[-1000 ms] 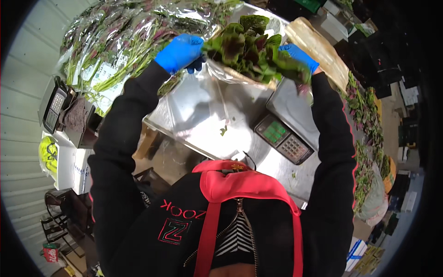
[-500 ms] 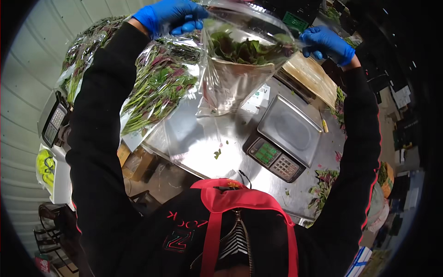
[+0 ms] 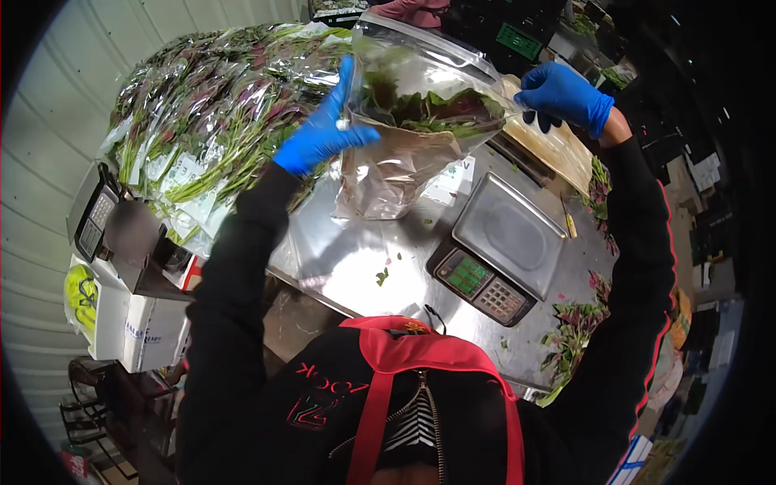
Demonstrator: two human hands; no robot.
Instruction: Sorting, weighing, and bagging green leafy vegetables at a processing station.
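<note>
A clear plastic bag (image 3: 388,182) of red-and-green leafy vegetables (image 3: 440,111) stands upright over the metal table, with brown paper wrapped round the leaves inside. My left hand (image 3: 327,125), blue-gloved, is at the bag's left side with fingers stretched and spread against the plastic. At the upper right corner of the bag, my right hand (image 3: 566,97), also blue-gloved, pinches the plastic near the mouth. Just right of the bag sits a weighing scale (image 3: 509,234) with a bare steel pan and a lit green display.
Many bagged bunches of leafy stems (image 3: 234,113) are heaped on the left. Loose leaves (image 3: 574,327) lie along the right of the metal table (image 3: 347,279). A second scale (image 3: 95,214) and a white box (image 3: 153,331) stand far left. Another person's pink sleeve (image 3: 416,11) shows at the far edge.
My left hand has let go of the bag's upper left corner and come down to its side, fingers spreading. My right hand stays at the right corner. The bag has dropped slightly.
</note>
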